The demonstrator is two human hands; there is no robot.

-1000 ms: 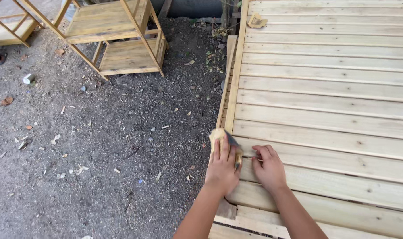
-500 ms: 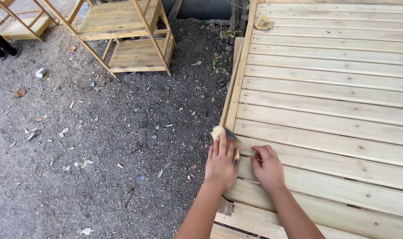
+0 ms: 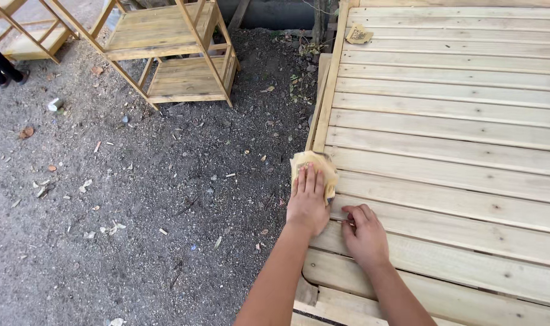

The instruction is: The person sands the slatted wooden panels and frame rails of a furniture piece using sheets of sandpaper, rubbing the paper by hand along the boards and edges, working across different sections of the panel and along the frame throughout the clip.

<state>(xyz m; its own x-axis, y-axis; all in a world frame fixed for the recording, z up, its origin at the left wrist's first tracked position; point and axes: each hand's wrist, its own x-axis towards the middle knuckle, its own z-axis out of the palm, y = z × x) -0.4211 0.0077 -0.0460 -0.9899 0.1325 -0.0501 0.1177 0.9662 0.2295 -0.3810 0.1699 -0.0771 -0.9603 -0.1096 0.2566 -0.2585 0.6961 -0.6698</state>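
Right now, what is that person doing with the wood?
A person is leaning over a big panel of pale wooden slats lying on dirt ground. Their left hand presses a yellowish sheet of sandpaper flat against the panel's left edge. Their right hand rests on a slat beside it, fingers curled. Another scrap of sandpaper lies at the far end, and wooden shelves stand on the dirt behind.

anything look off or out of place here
Little stands out. A loose sandpaper scrap lies on the slats at the far end, and wood chips litter the dirt. The left hand presses sandpaper on the panel's edge; the right hand rests beside it.
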